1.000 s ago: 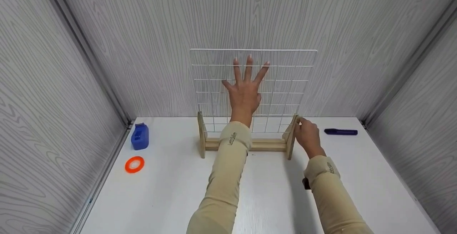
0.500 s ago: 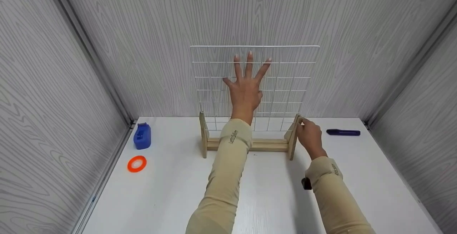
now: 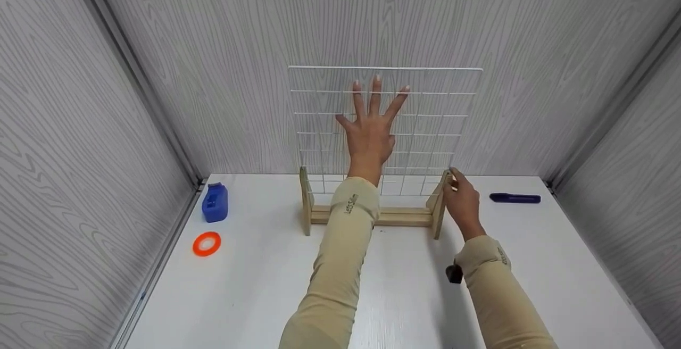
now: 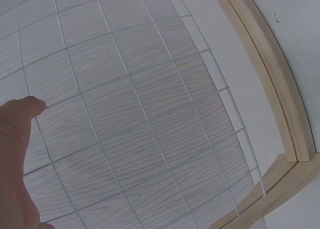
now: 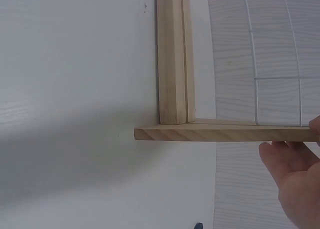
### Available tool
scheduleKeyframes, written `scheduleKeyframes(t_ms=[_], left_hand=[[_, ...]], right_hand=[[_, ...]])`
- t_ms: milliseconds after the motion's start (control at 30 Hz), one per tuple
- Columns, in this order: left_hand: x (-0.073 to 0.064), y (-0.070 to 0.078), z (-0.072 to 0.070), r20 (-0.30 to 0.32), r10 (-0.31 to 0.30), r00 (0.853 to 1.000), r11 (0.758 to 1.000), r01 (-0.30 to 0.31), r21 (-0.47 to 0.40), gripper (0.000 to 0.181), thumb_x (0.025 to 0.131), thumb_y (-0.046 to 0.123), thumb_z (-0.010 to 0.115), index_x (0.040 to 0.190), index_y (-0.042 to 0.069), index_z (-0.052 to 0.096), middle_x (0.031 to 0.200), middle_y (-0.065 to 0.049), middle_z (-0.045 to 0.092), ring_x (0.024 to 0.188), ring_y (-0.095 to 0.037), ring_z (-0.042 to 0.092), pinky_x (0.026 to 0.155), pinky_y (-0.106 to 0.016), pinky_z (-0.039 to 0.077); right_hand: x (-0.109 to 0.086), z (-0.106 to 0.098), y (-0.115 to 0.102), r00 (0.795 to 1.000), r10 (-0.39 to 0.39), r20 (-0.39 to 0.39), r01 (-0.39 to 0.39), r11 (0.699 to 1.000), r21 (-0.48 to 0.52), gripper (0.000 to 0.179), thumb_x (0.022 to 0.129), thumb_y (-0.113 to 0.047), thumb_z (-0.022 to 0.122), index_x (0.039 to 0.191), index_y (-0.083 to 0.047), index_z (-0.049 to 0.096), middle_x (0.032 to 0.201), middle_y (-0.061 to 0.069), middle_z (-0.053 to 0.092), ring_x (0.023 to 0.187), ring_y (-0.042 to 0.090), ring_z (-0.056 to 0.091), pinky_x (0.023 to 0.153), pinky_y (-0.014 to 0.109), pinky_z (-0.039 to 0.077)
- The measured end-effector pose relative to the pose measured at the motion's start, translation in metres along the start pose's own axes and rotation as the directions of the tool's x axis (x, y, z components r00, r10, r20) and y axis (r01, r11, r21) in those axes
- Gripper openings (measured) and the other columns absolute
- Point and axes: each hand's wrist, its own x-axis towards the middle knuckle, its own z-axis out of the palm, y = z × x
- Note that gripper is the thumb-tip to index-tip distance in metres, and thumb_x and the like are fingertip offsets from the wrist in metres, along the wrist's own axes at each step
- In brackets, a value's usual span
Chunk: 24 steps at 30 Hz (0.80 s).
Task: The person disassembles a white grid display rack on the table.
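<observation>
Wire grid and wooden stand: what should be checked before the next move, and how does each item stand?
1. Left hand against the wire grid: ok, fingers spread.
2. Right hand gripping the right side panel: ok.
3. Right side panel meeting the crossbar: ok, no gap visible.
4. Wire grid fully seated in the left side panel: cannot tell, too fine to see.
5. Blue tape dispenser and orange ring clear of the left side panel: ok.
</observation>
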Motion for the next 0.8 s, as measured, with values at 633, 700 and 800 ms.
scheduleKeyframes(t_ms=[633,700,800], left_hand=[[0.002,-0.007,-0.009,-0.036,-0.019,0.999,1.000,0.019,-0.003,0.105,0.087,0.056,0.072,0.157,0.056,-0.005,0.173,-0.006,-0.004,0.157,-0.045,0.002,0.099,-0.072,0.046],[0.003,-0.007,-0.010,-0.029,-0.018,0.999,1.000,0.018,-0.004,0.105,0.087,0.056,0.072,0.157,0.055,-0.006,0.173,-0.007,-0.005,0.157,-0.046,0.002,0.100,-0.072,0.045],[0.003,-0.007,-0.012,-0.020,-0.017,1.000,1.000,0.017,0.002,0.106,0.087,0.057,0.071,0.156,0.055,-0.009,0.173,-0.007,-0.006,0.157,-0.046,0.002,0.100,-0.072,0.045]], right_hand=[[0.000,0.002,0.002,1.000,-0.015,0.017,0.015,1.000,0.001,0.051,0.108,-0.018,0.041,0.155,-0.001,0.036,0.152,0.026,0.048,0.139,0.041,0.050,0.114,0.048,0.045],[0.000,0.002,0.002,1.000,-0.015,0.013,0.015,1.000,0.002,0.050,0.108,-0.018,0.041,0.155,0.000,0.037,0.150,0.027,0.050,0.138,0.041,0.051,0.113,0.048,0.045],[-0.001,0.002,0.002,1.000,-0.016,0.012,0.016,1.000,0.000,0.051,0.108,-0.018,0.042,0.155,0.000,0.037,0.150,0.027,0.050,0.137,0.042,0.052,0.112,0.049,0.047]])
